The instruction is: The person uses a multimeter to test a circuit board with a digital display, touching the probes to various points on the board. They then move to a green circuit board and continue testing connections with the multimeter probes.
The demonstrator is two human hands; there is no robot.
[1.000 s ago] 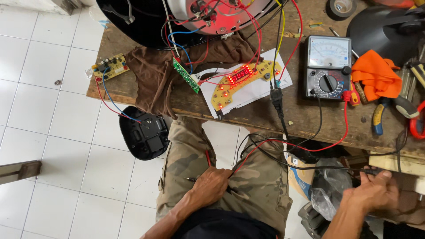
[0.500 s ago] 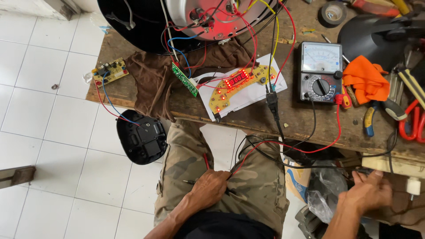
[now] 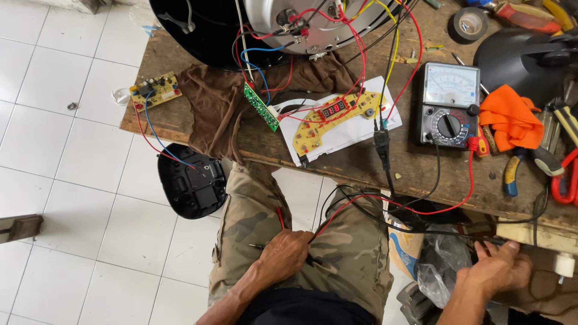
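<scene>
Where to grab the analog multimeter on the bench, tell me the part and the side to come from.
Grip the multimeter across its two long side edges near the middle, coming from above. It lies flat, face up, so the sides are the only free flat faces. Probably avoid the lower right corner, where the red lead plugs in, and keep off the central dial and the glass scale.

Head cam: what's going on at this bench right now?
A seated person has an opened appliance on a wooden workbench, wired to a yellow display board lying on white paper. An analog multimeter sits beside it. The left hand rests on the lap, its grip on the red probe and a thin metal-tipped one. The right hand reaches under the bench edge at black cables; whether it grips them is unclear.
</scene>
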